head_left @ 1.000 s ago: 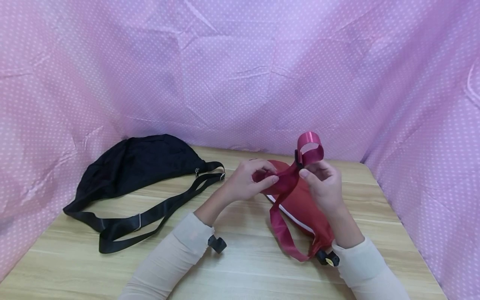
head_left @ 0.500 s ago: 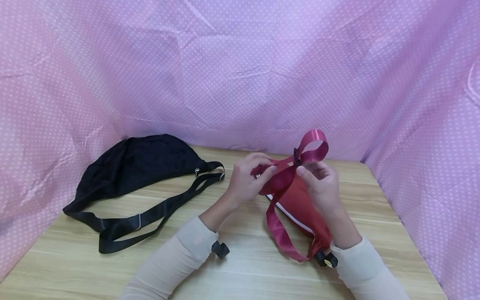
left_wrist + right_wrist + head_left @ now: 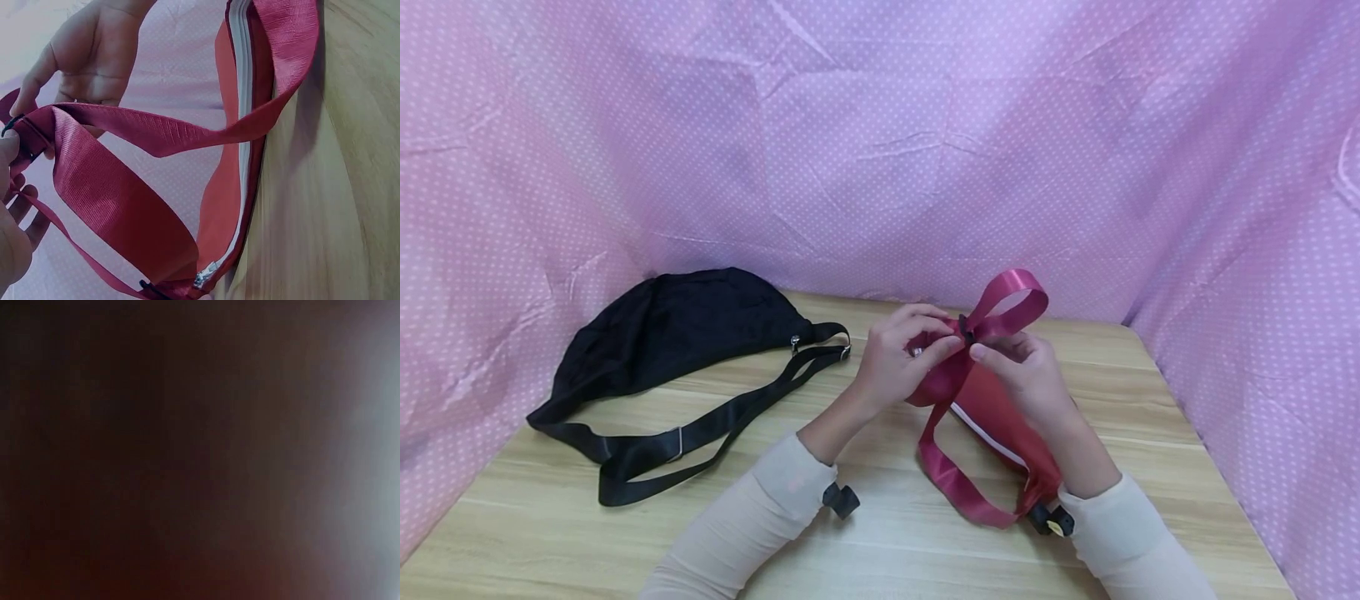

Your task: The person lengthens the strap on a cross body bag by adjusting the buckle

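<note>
A red waist bag (image 3: 1011,425) with a white zipper lies on the table, partly behind my right hand. Its strap (image 3: 106,200) is lifted, and one length hangs down in a curve. Between my hands sits a black strap slider (image 3: 966,330), with a loop of strap (image 3: 1021,282) standing up beyond it. My left hand (image 3: 895,354) pinches the strap just left of the slider. On the slider's right side, my right hand (image 3: 1030,375) pinches slider and strap between thumb and fingers. The right wrist view is dark and blurred.
A black waist bag (image 3: 677,333) lies at the left, its black strap (image 3: 662,446) spread toward the front. A wooden table (image 3: 880,542) bears both bags. Pink dotted cloth (image 3: 880,167) hangs round the back and sides.
My right hand and the slider have moved left, close to my left hand. The upright loop looks longer and leans right. My left hand shifted slightly right, then stayed about there.
</note>
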A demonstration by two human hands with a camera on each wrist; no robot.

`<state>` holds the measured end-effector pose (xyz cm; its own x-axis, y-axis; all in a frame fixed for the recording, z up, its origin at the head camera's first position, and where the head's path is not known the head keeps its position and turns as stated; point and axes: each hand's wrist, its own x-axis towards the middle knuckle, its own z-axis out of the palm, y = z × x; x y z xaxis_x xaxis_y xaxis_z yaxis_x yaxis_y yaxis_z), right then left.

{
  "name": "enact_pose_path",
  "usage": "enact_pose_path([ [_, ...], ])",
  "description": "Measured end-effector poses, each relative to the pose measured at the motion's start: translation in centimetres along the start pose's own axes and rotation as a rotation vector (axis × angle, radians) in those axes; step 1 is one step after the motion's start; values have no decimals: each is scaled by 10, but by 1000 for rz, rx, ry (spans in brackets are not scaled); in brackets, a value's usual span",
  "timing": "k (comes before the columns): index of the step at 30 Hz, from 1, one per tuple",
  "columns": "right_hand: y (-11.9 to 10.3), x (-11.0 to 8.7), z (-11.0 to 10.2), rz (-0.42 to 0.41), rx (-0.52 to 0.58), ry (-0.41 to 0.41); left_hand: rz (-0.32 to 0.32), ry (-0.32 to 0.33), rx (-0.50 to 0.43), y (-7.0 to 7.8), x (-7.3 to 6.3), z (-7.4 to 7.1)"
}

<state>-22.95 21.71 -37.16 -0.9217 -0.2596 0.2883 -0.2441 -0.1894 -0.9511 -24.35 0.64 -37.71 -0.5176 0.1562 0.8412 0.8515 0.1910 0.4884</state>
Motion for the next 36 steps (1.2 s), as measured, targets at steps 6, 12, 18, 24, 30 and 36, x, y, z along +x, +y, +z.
enact_pose_path([
  [6, 0, 2, 0, 84, 136, -53, -20, -3, -16, 3, 0, 1],
  [12, -1, 1, 3, 44, 168, 1, -44, -63, -23, 4, 0, 3],
  [18, -2, 1, 4, 15, 187, 81, -54, -173, 44, 3, -2, 2],
  [24, -2, 3, 2, -4, 246, 93, -104, -206, 47, 0, -1, -1],
  [30, -1, 4, 0, -29, 283, 93, -28, -214, 90, -8, -1, -2],
  [36, -3, 3, 0, -33, 290, 94, -32, -196, 77, -14, -1, -9],
])
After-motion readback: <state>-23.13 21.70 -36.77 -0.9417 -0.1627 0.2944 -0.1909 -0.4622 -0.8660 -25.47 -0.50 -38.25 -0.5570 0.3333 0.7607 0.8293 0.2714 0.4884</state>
